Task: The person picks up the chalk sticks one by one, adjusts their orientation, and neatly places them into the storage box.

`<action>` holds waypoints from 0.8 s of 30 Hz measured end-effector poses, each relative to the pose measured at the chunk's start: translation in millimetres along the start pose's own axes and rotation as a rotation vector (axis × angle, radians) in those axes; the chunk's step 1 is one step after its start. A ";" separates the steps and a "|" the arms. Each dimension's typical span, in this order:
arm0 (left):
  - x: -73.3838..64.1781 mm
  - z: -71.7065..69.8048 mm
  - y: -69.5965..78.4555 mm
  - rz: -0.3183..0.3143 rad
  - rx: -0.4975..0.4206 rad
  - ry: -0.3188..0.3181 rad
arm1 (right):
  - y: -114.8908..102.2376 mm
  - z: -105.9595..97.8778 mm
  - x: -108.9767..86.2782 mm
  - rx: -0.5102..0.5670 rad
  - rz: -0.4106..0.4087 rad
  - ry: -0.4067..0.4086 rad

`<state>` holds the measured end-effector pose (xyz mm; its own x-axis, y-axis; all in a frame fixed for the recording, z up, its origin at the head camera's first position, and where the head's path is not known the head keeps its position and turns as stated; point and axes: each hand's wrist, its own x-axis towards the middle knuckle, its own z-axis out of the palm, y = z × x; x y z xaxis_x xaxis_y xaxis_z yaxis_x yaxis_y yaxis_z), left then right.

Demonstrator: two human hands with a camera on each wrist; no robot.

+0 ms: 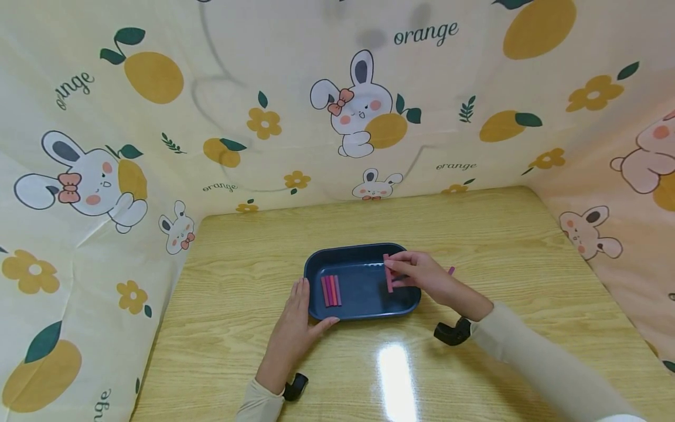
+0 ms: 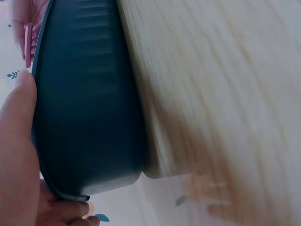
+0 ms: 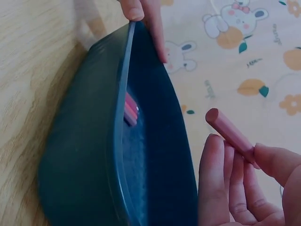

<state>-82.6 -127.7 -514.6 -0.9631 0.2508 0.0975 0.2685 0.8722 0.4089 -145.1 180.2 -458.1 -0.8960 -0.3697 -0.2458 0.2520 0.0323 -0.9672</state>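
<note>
A dark blue tray point(image 1: 361, 316) sits on the table with several pink, purple and orange chalk-like sticks point(image 1: 331, 291) lined up inside, towards its left end. My left hand point(image 1: 292, 328) holds the tray's near left corner, thumb along the front rim and fingers against the left end. Over the tray's right end, my right hand point(image 1: 422, 272) pinches a pink chalk-like stick point(image 1: 388, 274) between thumb and fingers. The right wrist view shows that stick point(image 3: 230, 134) tilted, one blunt end sticking out past the fingers.
Partly behind the right hand, a purple stick point(image 1: 451, 271) lies right of the tray. The wooden table point(image 1: 248, 252) is walled by a printed cloth point(image 1: 285, 76) at the back and sides. Black wrist mounts point(image 1: 452, 332) hang under both wrists.
</note>
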 end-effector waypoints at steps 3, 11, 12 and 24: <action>-0.3 0.1 0.1 -0.007 0.001 -0.009 | 1.1 2.2 2.8 0.003 0.008 -0.001; -0.1 0.2 0.3 -0.020 -0.003 -0.019 | 2.5 10.9 10.9 -0.020 0.028 0.026; -0.2 0.2 0.3 -0.023 0.000 -0.021 | 3.1 12.0 12.3 -0.028 0.026 0.025; -0.1 1.6 0.1 -0.026 -0.006 -0.012 | 7.2 31.2 25.3 -0.038 0.024 0.035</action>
<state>-82.4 -127.0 -516.0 -0.9694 0.2333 0.0760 0.2434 0.8757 0.4170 -154.5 142.1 -469.3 -0.9024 -0.3355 -0.2704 0.2602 0.0760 -0.9626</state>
